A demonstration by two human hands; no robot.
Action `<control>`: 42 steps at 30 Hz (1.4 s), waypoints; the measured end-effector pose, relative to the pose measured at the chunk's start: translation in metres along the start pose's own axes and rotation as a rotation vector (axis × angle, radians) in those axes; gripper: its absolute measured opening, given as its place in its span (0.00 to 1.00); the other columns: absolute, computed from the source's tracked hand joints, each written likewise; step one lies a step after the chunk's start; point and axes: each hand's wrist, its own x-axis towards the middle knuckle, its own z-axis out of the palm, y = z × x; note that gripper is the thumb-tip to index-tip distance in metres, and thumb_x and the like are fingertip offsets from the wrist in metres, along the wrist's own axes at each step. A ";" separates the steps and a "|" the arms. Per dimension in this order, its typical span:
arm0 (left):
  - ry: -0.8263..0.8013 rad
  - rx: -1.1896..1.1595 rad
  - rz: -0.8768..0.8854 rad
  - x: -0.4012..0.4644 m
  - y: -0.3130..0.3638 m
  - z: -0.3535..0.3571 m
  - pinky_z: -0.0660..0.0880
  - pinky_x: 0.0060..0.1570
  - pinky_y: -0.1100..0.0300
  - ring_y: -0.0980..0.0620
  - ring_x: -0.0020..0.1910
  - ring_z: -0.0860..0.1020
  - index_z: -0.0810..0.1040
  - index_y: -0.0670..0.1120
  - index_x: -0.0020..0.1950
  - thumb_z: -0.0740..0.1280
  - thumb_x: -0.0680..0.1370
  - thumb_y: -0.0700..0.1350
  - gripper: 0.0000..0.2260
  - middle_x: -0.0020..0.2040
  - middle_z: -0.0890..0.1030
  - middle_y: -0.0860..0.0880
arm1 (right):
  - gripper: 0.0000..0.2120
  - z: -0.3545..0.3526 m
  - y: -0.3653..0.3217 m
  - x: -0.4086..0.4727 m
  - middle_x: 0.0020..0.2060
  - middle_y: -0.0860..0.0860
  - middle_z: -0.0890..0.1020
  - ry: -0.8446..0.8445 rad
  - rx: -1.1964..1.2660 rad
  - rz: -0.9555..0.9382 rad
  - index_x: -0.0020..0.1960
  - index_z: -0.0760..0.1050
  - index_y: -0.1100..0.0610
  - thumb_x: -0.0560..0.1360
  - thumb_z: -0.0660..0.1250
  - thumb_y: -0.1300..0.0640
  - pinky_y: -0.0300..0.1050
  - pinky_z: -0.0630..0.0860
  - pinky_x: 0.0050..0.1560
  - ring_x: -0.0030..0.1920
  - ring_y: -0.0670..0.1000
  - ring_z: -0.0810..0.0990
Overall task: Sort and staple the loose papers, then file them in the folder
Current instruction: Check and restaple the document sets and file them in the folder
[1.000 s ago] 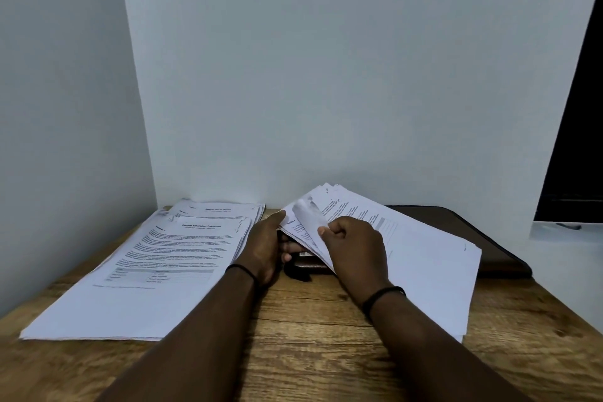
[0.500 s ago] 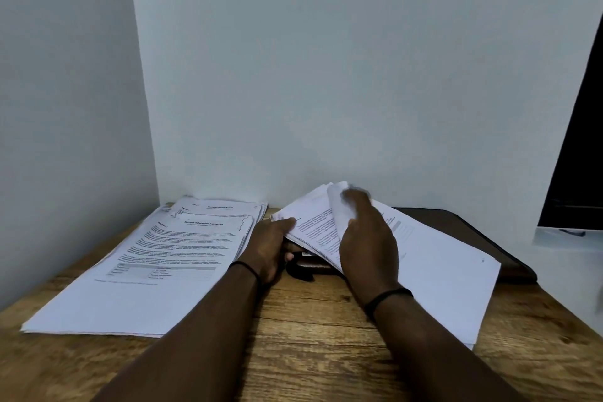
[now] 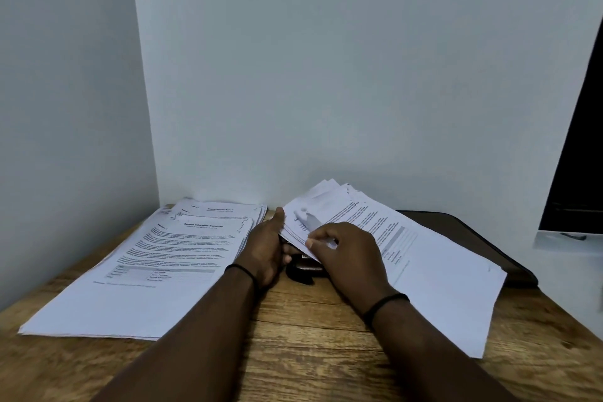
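A loose stack of printed papers (image 3: 434, 268) lies at the right of the wooden table, its near-left corner raised. My left hand (image 3: 266, 248) grips that corner's left edge, thumb on top. My right hand (image 3: 349, 253) pinches the corner of the top sheets and lifts them. A small black stapler (image 3: 305, 268) sits under the raised corner, between my hands, mostly hidden. A second pile of printed papers (image 3: 156, 268) lies flat at the left. A dark brown folder (image 3: 470, 232) lies closed under the right stack's far side.
The wooden table (image 3: 310, 343) stands in a corner between two pale walls. A dark panel (image 3: 577, 153) stands at the far right above a white ledge. Both wrists wear a thin black band.
My right hand went up the stack with a sheet, then came back to the near corner and pinches sheets again. My left hand stayed on the stack's left edge.
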 end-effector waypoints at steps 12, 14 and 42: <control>0.005 0.024 -0.028 -0.005 0.003 0.002 0.62 0.21 0.64 0.55 0.21 0.76 0.78 0.46 0.47 0.57 0.85 0.52 0.15 0.31 0.83 0.49 | 0.05 0.003 0.003 0.001 0.42 0.41 0.85 0.027 0.010 0.003 0.48 0.84 0.48 0.77 0.70 0.55 0.32 0.72 0.43 0.45 0.40 0.80; 0.005 0.019 -0.029 -0.005 0.003 0.002 0.62 0.21 0.64 0.55 0.20 0.75 0.78 0.45 0.48 0.57 0.85 0.51 0.15 0.31 0.83 0.50 | 0.05 0.003 0.004 0.001 0.42 0.40 0.84 0.044 0.043 0.033 0.48 0.84 0.48 0.76 0.70 0.57 0.31 0.72 0.43 0.45 0.40 0.80; -0.019 0.032 -0.019 0.010 -0.004 -0.003 0.61 0.19 0.65 0.55 0.21 0.73 0.76 0.44 0.52 0.61 0.83 0.46 0.08 0.33 0.81 0.49 | 0.11 0.000 -0.001 0.003 0.56 0.48 0.84 0.117 0.025 0.142 0.57 0.83 0.55 0.79 0.64 0.57 0.36 0.70 0.58 0.60 0.48 0.79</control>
